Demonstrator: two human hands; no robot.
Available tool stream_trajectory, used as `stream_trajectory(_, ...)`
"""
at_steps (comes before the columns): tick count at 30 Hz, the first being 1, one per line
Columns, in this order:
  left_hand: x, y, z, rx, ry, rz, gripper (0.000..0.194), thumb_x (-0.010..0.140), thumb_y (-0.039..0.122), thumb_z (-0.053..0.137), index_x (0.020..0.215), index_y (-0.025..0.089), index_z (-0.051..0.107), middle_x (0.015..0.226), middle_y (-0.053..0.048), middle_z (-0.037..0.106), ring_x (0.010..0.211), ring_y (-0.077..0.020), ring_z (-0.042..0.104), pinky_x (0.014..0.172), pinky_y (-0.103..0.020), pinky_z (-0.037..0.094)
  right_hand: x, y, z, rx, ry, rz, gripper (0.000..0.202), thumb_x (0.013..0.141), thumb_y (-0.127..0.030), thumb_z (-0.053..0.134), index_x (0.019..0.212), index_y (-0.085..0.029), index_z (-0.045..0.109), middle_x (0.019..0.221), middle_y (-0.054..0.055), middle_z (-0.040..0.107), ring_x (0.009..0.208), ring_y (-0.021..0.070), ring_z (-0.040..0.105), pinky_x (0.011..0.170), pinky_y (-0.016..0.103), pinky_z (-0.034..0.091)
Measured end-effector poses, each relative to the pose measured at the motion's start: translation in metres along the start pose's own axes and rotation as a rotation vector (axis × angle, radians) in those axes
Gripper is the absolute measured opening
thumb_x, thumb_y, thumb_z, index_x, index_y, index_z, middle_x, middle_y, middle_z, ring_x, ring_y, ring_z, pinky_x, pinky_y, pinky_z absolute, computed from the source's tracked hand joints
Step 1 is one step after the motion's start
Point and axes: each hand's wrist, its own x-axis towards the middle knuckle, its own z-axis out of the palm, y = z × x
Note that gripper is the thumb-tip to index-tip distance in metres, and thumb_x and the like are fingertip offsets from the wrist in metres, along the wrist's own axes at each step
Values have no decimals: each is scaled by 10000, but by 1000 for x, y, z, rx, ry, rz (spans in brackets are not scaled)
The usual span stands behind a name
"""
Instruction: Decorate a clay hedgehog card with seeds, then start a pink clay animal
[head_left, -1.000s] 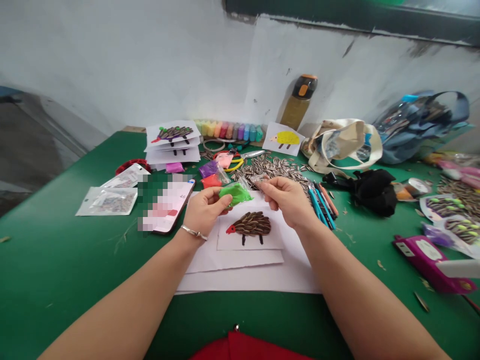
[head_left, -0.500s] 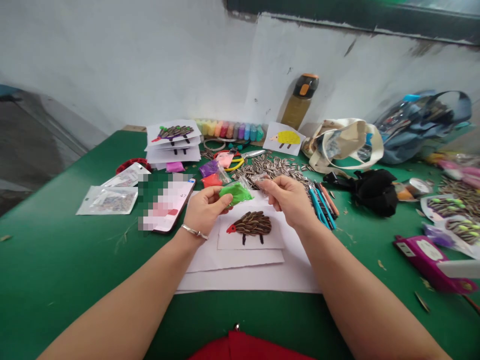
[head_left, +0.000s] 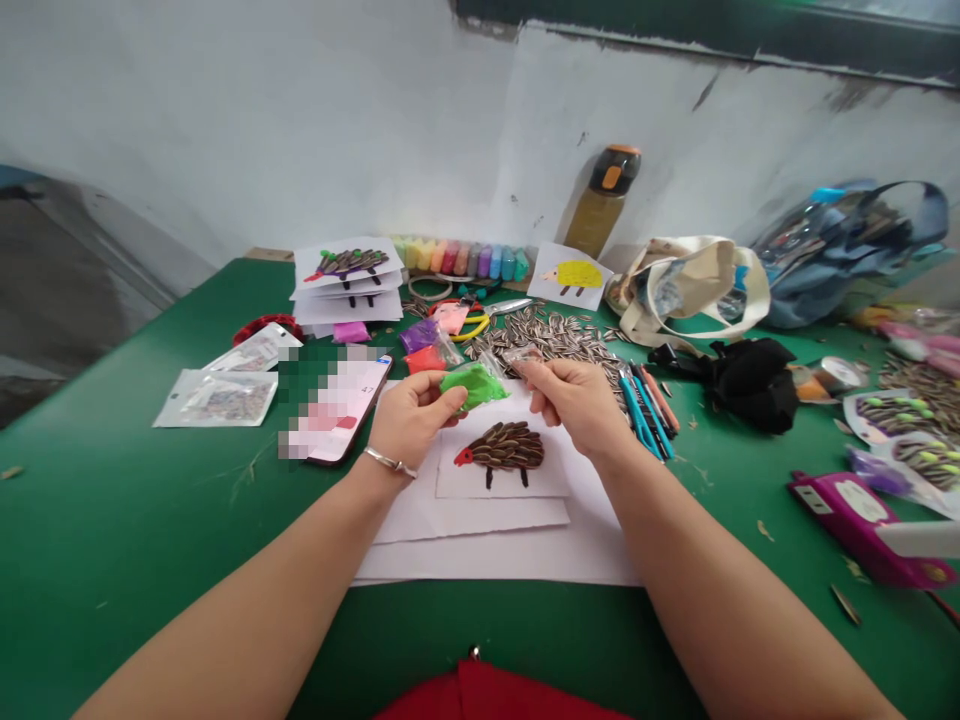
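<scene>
My left hand (head_left: pixel 416 412) is closed, pinching a small clear bag of bright green clay (head_left: pixel 474 384) between thumb and fingers. To its right, my right hand (head_left: pixel 574 395) pinches a clear plastic piece (head_left: pixel 521 354); whether it belongs to the same bag I cannot tell. Below both hands lies a white card with a hedgehog picture (head_left: pixel 510 446), its body covered in sunflower seeds, with a red face and black legs. The card rests on larger white paper sheets (head_left: pixel 495 555).
Loose sunflower seeds (head_left: pixel 559 335) spread behind my hands, near red (head_left: pixel 424 360) and purple clay bags (head_left: pixel 421 334). A phone (head_left: pixel 341 415) and seed-like packets (head_left: pixel 217 398) lie left. Pens (head_left: pixel 646 410), a black pouch (head_left: pixel 754 385) and a magenta case (head_left: pixel 862 525) lie right.
</scene>
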Motion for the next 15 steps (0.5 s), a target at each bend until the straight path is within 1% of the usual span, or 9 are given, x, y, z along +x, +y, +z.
stream_trajectory(1, 0, 0, 0, 4, -2, 1, 410, 667, 405, 758, 959, 135, 662, 866, -66, 708, 670, -144, 654, 615, -250, 528, -1, -1, -1, -34, 13, -17, 339, 794, -420, 596, 571, -164, 588, 445, -16, 538, 332, 54, 395, 323, 203, 270)
stream_trajectory(2, 0, 0, 0, 6, -3, 3, 404, 671, 403, 756, 957, 134, 661, 866, -66, 708, 669, -143, 654, 612, -249, 527, -1, -1, -1, -47, 21, -34, 351, 799, -420, 592, 559, -165, 583, 431, -22, 521, 326, 49, 376, 319, 203, 254)
stream_trajectory(3, 0, 0, 0, 7, -5, 4, 402, 671, 403, 756, 955, 134, 661, 866, -67, 707, 670, -144, 654, 612, -249, 526, -1, -1, -1, -37, 20, -46, 328, 795, -406, 601, 573, -165, 593, 448, -21, 533, 340, 51, 396, 328, 201, 274)
stream_trajectory(4, 0, -1, 0, 6, -6, 5, 402, 669, 404, 757, 950, 132, 661, 864, -67, 706, 670, -146, 654, 612, -251, 527, -1, -1, -1, -8, 8, -52, 276, 787, -379, 616, 614, -164, 613, 491, -14, 565, 373, 60, 444, 353, 200, 323)
stream_trajectory(6, 0, -1, 0, 0, -8, 4, 407, 661, 406, 762, 943, 130, 662, 860, -67, 705, 676, -151, 653, 619, -258, 528, 0, 1, 0, 74, -33, -39, 153, 766, -317, 639, 765, -164, 657, 627, 12, 639, 485, 93, 560, 449, 220, 446)
stream_trajectory(8, 0, 0, 1, -7, -10, 3, 411, 657, 407, 764, 942, 129, 662, 862, -67, 704, 680, -153, 652, 626, -262, 529, 1, 4, 2, 144, -68, -6, 191, 765, -281, 628, 916, -168, 658, 770, 40, 676, 602, 126, 632, 568, 270, 528)
stream_trajectory(11, 0, 0, 1, -9, -8, 0, 414, 657, 402, 762, 946, 125, 658, 866, -66, 701, 680, -149, 649, 630, -261, 532, 2, 7, 4, 184, -69, 26, 227, 794, -289, 580, 968, -162, 648, 878, 62, 676, 671, 138, 658, 662, 317, 562)
stream_trajectory(13, 1, 0, 1, 0, 0, 0, 416, 659, 402, 760, 950, 123, 656, 855, -62, 698, 673, -144, 646, 627, -258, 533, 3, 6, 4, 192, -47, 41, 228, 805, -325, 570, 934, -155, 649, 852, 60, 675, 654, 133, 654, 636, 304, 560)
stream_trajectory(15, 0, 1, 1, 5, 3, 1, 416, 663, 403, 757, 951, 121, 655, 846, -58, 695, 666, -139, 642, 625, -255, 533, 2, 4, 2, 138, -31, 38, 240, 810, -371, 569, 831, -147, 652, 729, 42, 665, 548, 109, 611, 519, 248, 517)
